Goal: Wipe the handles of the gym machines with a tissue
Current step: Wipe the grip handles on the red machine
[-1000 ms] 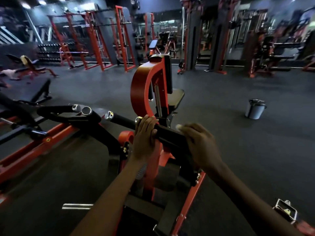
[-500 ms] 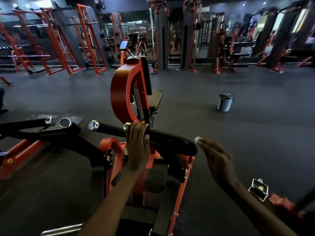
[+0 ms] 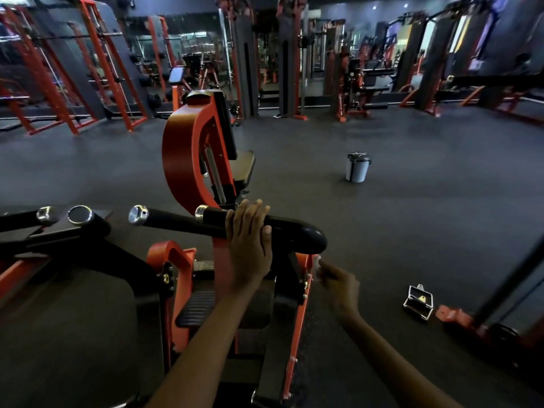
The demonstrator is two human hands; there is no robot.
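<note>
An orange and black gym machine [image 3: 188, 160] stands in front of me. Its black padded handle [image 3: 294, 231] runs across the middle, with a chrome cap at its left end. My left hand [image 3: 250, 242] lies over the handle, fingers draped across the top and thumb on the near side. My right hand [image 3: 338, 282] is below and right of the handle's rounded end, clear of it, pinching a small white tissue [image 3: 317, 262] at the fingertips. A second black handle [image 3: 164, 220] with a chrome cap sits just left.
More black bars with chrome caps [image 3: 79, 214] lie at the left. A small grey bin [image 3: 357, 167] stands on the dark floor to the right. A metal cable handle [image 3: 418, 301] lies on the floor by my right arm. Orange racks line the back wall.
My right hand came off the handle with the tissue and dropped down to the right. My left hand slid right along the handle. The view turned to the right.
</note>
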